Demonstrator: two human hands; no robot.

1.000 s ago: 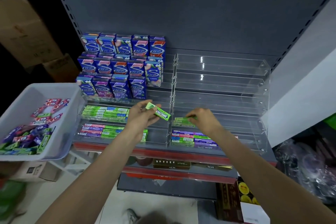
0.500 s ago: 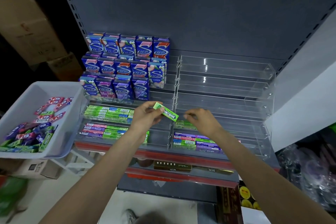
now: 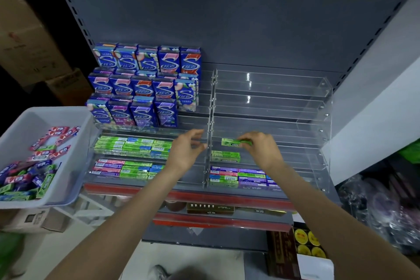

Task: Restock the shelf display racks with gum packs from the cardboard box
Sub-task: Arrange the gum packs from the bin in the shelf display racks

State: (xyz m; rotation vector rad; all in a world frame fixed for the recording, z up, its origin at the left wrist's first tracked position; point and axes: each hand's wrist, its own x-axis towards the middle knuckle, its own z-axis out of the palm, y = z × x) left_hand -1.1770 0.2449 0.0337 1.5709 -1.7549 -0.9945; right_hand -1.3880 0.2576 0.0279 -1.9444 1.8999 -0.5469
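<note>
The right hand point(image 3: 259, 148) pinches a slim green gum stick pack point(image 3: 236, 142) by its right end, holding it level just above the small stack of green packs point(image 3: 225, 157) in the right clear acrylic tiered rack point(image 3: 318, 120). The left hand point(image 3: 186, 152) hangs beside the rack divider, fingers loosely curled, holding nothing. This looks like the placing step; next, lower the pack squarely onto the stack, then fetch more from the white plastic bin point(image 3: 75, 166).

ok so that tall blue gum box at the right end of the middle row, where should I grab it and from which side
Take the blue gum box by its top, pinching front and back faces from above and in front. It stands upright with its left side against the next box, so the sides are hard to pinch, while its top and right edge look free beside the clear rack divider.
</note>
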